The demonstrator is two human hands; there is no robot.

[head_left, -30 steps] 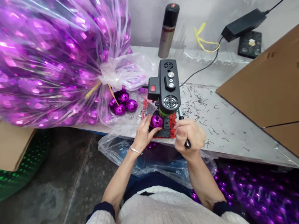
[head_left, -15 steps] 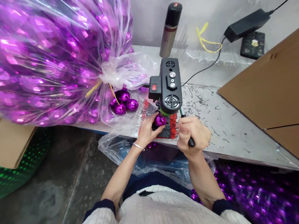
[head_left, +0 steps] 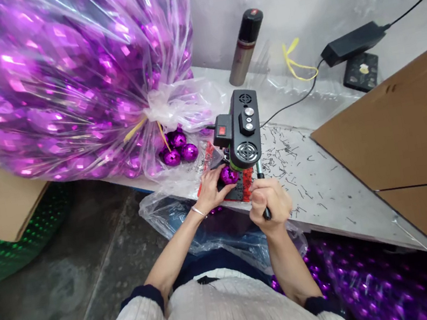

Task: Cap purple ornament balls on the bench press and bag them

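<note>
My left hand [head_left: 211, 190] has its thumb and fingers around a shiny purple ball [head_left: 228, 175], which sits under the front end of a black machine [head_left: 246, 128] with a red switch. The ball's top is partly hidden by the machine. My right hand [head_left: 272, 202] is closed round the black grip of the machine's lever, at its right side. A red and black base [head_left: 246, 181] lies beneath the machine. Several loose purple balls [head_left: 189, 152] rest to the left of it, beside the knot of a large clear bag [head_left: 74, 85] filled with purple balls.
A spray can [head_left: 246, 47] stands behind the machine. Small dark pins litter the table [head_left: 329, 200]. A yellow tie [head_left: 298, 65] and a black power adapter [head_left: 355, 43] are at the back. A cardboard box [head_left: 410, 138] stands right; more purple balls [head_left: 365, 282] are below the table.
My right hand has moved a little left and down with the lever grip. My left hand stays at the ball, which shows slightly more beneath the machine. The view has shifted slightly.
</note>
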